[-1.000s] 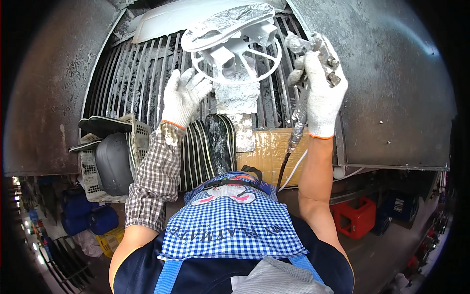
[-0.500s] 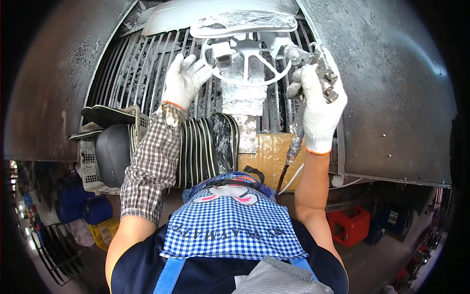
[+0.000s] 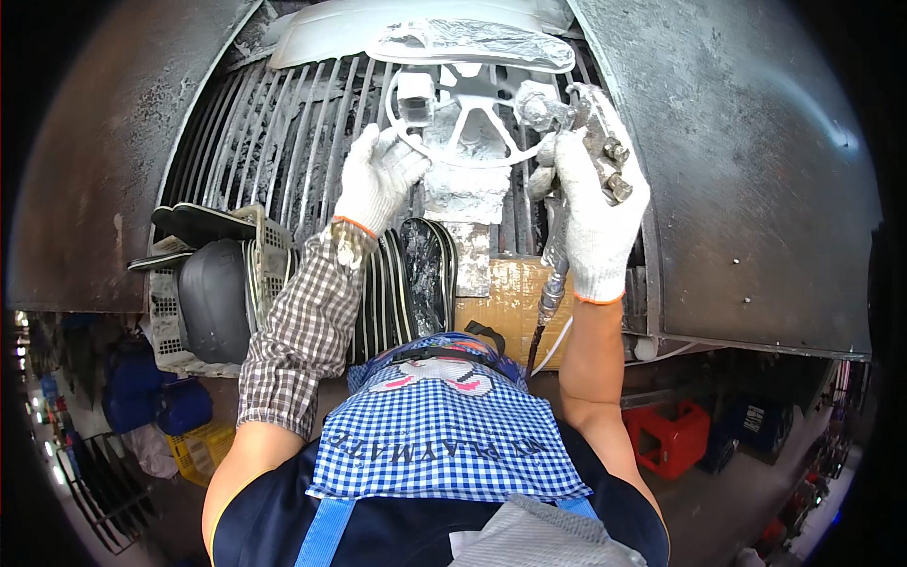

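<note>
My right hand (image 3: 605, 222), in a white knit glove, grips a grimy metal spray gun (image 3: 540, 106) whose front end points left over a white-coated spoked wheel (image 3: 470, 130). A shoe-sole-shaped piece (image 3: 472, 42), its top silvery and its edge white, lies across the far side of this wheel. My left hand (image 3: 378, 184), gloved the same way, is open with its palm partly up. Its fingertips are at the wheel's near left rim; whether they touch it I cannot tell. A hose (image 3: 553, 283) runs down from the gun.
Slatted bars (image 3: 302, 123) lie beneath, between metal side walls (image 3: 737, 189). Black soles (image 3: 383, 293) stand in a row near me, beside a plastic basket (image 3: 170, 317) holding more dark soles. A cardboard box (image 3: 510, 312) sits right of them. A red stool (image 3: 669, 435) stands lower right.
My left hand has moved right and slightly nearer to me. My right hand has shifted left with the spray gun. The wheel's spokes stand at a different angle.
</note>
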Demonstrator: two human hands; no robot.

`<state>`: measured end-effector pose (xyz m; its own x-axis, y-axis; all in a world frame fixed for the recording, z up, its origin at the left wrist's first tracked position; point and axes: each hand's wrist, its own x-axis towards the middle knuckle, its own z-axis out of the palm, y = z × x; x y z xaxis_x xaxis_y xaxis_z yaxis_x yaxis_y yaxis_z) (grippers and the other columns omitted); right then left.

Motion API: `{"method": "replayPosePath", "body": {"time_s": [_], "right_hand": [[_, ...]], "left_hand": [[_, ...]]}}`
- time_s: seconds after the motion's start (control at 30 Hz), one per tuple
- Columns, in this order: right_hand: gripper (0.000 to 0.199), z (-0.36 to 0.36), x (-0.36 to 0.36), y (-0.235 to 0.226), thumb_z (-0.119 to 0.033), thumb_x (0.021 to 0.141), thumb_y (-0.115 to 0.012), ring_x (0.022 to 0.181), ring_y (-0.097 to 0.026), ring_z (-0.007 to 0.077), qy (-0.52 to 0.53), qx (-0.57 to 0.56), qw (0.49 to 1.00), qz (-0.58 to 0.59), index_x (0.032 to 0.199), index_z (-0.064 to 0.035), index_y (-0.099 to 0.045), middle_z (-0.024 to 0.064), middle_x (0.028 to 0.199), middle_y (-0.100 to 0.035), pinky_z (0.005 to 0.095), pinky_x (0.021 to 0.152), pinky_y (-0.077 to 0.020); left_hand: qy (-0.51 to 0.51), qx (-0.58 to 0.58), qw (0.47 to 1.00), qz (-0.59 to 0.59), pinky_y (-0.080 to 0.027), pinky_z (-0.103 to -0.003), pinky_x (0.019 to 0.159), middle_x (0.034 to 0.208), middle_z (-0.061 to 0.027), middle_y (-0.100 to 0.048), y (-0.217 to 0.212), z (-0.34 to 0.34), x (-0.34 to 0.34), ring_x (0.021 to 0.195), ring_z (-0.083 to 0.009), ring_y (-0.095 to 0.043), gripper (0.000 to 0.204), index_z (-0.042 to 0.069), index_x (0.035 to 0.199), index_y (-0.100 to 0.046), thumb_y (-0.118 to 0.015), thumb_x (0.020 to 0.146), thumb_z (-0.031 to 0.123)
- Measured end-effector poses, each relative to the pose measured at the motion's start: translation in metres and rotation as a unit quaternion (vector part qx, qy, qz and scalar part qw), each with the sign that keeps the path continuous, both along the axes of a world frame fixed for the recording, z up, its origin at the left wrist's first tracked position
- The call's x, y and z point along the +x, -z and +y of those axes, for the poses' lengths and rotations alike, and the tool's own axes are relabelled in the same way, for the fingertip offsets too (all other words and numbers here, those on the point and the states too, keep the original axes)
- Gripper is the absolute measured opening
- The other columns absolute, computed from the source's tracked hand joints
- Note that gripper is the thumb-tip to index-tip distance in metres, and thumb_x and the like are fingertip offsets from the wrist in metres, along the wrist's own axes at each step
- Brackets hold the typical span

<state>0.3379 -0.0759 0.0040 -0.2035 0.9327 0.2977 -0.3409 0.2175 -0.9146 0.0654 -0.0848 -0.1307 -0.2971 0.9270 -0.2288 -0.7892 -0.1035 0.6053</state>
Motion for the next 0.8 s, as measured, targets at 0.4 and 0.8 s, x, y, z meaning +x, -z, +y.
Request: {"method": "replayPosePath", "body": {"time_s": [0.4,0.8], "right_hand": [[0.053,0.008,0.038,-0.018,-0.001,0.102,-0.061,0.092,-0.067,0.0149,0.133,0.006,0.991,0.015,0.151,0.0086,-0.043,0.0199,0.122,-0.068,0.0288,0.076,-0.0585],[0.045,-0.028,0.053,-0.034,-0.004,0.103,-0.06,0.084,-0.07,0.0143,0.057,-0.031,0.998,0.008,0.146,0.0052,-0.053,0.0136,0.109,-0.073,0.0281,0.079,-0.0568]], "left_hand": [[0.07,0.074,0.987,-0.122,-0.053,-0.059,0.105,0.141,-0.0335,-0.053,-0.028,-0.002,0.064,0.126,-0.0472,-0.059,0.064,-0.01,0.141,-0.047,-0.059,0.102,0.039],[0.022,0.019,0.997,-0.074,-0.05,-0.058,0.107,0.139,-0.0341,-0.054,-0.013,-0.003,0.038,0.128,-0.0464,-0.057,0.069,-0.01,0.14,-0.048,-0.059,0.101,0.046]]}}
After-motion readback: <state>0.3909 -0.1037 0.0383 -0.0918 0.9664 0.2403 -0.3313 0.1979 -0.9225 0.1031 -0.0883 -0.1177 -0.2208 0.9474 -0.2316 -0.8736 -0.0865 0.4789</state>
